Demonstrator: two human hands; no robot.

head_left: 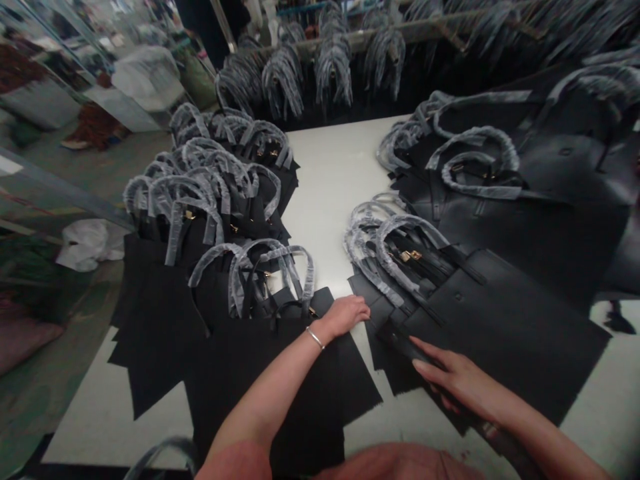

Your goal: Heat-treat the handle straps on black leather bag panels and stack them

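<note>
My left hand (pixel 350 315), with a bracelet at the wrist, reaches to the left edge of the right-hand pile of black bag panels (pixel 470 313). Its fingers are curled together at the panel edges; the exact hold is partly hidden. Closer to me, my right hand (pixel 453 377) is closed around a long black object (pixel 403 340) lying over the lower panels. Its kind is hard to make out against the black. Plastic-wrapped handles (pixel 400 267) with a gold-coloured clasp (pixel 411 255) rise from this pile. Beneath my left forearm lies another black panel (pixel 280 367) with wrapped handles (pixel 270 267).
Several more panels with wrapped handles (pixel 195 180) overlap along the left side of the white table (pixel 330 173). Larger black panels (pixel 550 180) cover the far right. Behind the table, bunches of wrapped handles (pixel 333 70) hang from a rack. White plastic (pixel 90 243) lies on the floor.
</note>
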